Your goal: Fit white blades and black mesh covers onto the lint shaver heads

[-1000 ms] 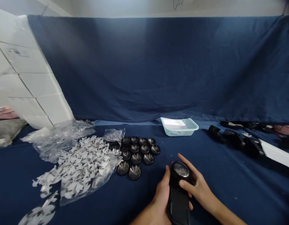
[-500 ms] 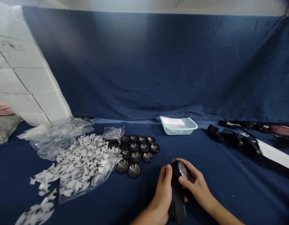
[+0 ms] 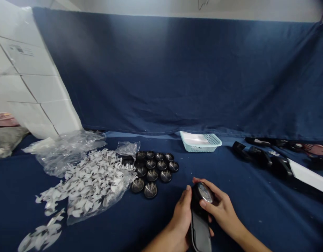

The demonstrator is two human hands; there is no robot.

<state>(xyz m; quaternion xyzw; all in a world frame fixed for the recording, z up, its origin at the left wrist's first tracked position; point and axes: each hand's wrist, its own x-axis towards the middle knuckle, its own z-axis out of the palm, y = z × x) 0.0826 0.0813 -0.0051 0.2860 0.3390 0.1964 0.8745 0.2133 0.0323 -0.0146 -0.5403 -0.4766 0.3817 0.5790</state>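
Both of my hands hold a black hand-held device with a round metal mesh head, low in the middle of the view. My left hand wraps round its body from the left. My right hand grips the round head, fingers curled over it. To the left of my hands lie several round black caps with shiny mesh tops on the blue cloth.
A pile of small white paper pieces lies on clear plastic bags at the left. A pale blue basket stands at the back. Several black devices and a white board lie at the right. White boxes stack far left.
The device has been turned in my hands, so its head tilts to the right and its body shows a lighter side. Both hands have kept their grip.
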